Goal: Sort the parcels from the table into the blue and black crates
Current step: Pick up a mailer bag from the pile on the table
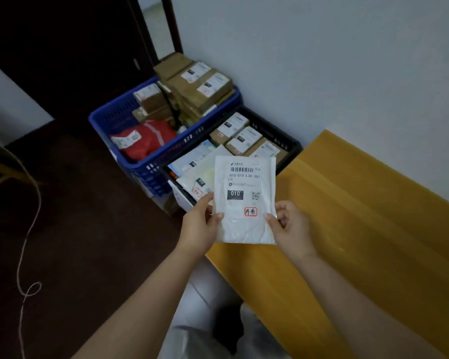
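Both bare forearms reach forward and converge. The left hand (200, 224) is curled, thumb on top pressing toward its fingers (210, 200) in a pinch. The right hand (290, 224) mirrors it just beside, thumb forward, fingers (283, 211) bent inward. Palms face each other.

White flat parcel (245, 200) upright, label facing up, above black crate (283, 141); blue crate (119, 117) behind, full.

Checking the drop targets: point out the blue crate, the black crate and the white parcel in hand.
blue crate (103, 120): head view, left wall.
black crate (292, 143): head view, right rim.
white parcel (244, 229): head view, blank lower part, below the label.
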Available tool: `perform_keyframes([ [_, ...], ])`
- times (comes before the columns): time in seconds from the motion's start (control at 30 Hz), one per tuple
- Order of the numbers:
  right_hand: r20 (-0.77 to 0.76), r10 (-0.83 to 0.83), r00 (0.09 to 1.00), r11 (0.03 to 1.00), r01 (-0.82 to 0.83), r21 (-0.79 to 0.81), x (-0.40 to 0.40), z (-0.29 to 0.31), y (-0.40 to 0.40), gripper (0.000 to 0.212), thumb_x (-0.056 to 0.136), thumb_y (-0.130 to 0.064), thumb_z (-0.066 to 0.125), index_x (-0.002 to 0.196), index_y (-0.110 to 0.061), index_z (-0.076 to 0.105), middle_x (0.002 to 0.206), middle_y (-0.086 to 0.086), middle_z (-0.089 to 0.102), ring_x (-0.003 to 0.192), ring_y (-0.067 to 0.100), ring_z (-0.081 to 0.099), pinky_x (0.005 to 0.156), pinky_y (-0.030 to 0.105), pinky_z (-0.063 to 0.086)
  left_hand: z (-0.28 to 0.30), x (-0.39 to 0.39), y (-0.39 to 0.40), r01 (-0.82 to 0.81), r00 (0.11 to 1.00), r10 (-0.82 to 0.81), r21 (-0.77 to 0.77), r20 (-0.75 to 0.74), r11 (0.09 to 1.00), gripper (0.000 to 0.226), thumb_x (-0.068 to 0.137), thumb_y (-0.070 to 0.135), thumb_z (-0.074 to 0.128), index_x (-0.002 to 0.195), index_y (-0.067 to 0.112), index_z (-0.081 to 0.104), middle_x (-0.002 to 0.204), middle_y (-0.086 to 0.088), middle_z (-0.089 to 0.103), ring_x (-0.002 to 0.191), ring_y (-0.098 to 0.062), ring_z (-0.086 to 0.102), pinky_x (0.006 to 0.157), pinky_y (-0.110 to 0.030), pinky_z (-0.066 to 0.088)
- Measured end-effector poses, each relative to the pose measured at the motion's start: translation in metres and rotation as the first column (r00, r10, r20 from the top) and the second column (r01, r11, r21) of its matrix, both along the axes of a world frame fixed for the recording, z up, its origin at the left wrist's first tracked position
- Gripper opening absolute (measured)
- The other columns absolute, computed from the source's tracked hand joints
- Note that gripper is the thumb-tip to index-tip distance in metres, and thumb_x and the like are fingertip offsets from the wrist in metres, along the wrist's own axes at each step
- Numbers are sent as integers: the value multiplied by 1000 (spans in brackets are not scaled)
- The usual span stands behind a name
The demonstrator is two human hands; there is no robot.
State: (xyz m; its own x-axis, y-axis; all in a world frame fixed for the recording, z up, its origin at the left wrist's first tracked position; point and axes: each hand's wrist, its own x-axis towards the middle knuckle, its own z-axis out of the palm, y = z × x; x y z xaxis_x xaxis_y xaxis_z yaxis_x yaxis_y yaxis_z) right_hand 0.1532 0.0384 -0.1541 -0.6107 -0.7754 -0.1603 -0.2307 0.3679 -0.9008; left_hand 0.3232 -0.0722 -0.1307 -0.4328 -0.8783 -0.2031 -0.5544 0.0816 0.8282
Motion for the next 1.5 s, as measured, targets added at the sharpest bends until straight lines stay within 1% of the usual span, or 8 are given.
perform_keyframes([
  [0.33, -77, -31, 997, 996, 38, 85, 86, 0, -157, 15, 92, -18, 65, 98, -24, 53, 83, -10, 64, 78, 11, 64, 71, 35, 55, -10, 90, -136, -46, 998, 50, 77, -48, 996, 53, 91, 6, 61, 140, 21, 48, 96, 7, 61, 93, -13, 61, 86, -28, 51],
  [0.43, -101, -22, 995, 989, 37, 143, 131, -3, -200, 14, 91, -19, 65, 96, -23, 53, 85, -6, 66, 80, 16, 66, 73, 39, 56, -7, 136, -181, 4, 999, 1, 97, -51, 995, 55, 88, 2, 61, 139, 21, 48, 100, 9, 63, 96, -12, 63, 86, -25, 51],
  [0.6, -136, -4, 991, 980, 31, 198, 184, -6, -264, 12, 92, -22, 63, 97, -22, 51, 77, -13, 58, 75, 11, 58, 62, 23, 40, 1, 188, -262, 64, 997, -66, 69, 41, 996, 51, 88, 3, 60, 135, 21, 53, 103, 1, 62, 91, -15, 60, 91, -33, 51],
  [0.7, -111, 11, 994, 963, 20, 269, 197, -8, -288, 14, 93, -25, 61, 104, -18, 53, 80, -12, 56, 81, 15, 59, 64, 26, 37, -1, 199, -290, 96, 995, -98, 98, 18, 991, 49, 88, 1, 59, 133, 20, 54, 93, 7, 59, 83, -10, 57, 86, -26, 49],
  [0.97, -77, -32, 996, 926, 59, 374, 185, -26, -353, 42, 91, -27, 64, 129, -17, 47, 83, -6, 61, 74, 7, 57, 64, 25, 41, -26, 175, -371, 220, 975, -220, 151, -18, 964, 58, 87, -2, 59, 137, 27, 50, 111, 9, 65, 99, -9, 62, 94, -29, 51],
  [1.2, 18, 237, 971, 879, -222, 422, 168, -45, -430, 81, 87, -27, 70, 150, -29, 20, 66, -4, 59, 64, 5, 58, 58, 17, 43, -43, 152, -463, 268, 943, -295, 178, 154, 947, 70, 91, 4, 61, 150, 22, 30, 115, 6, 58, 102, -9, 55, 89, -14, 41],
  [1.4, 56, 269, 961, 851, -264, 453, 163, -57, -491, 73, 89, -29, 66, 150, -28, 25, 91, -13, 58, 88, 8, 58, 81, 24, 47, -59, 128, -533, 171, 945, -214, 183, 249, 968, 52, 88, -10, 48, 135, 13, 53, 111, -2, 57, 107, -18, 56, 94, -19, 40],
  [1.5, 40, 232, 972, 836, -220, 503, 164, -68, -508, 75, 89, -33, 67, 150, -31, 24, 124, -7, 55, 111, 12, 53, 93, 24, 45, -71, 118, -567, 193, 930, -245, 203, 273, 960, 50, 89, -9, 49, 131, 16, 57, 107, -1, 56, 99, -17, 54, 87, -26, 46],
])
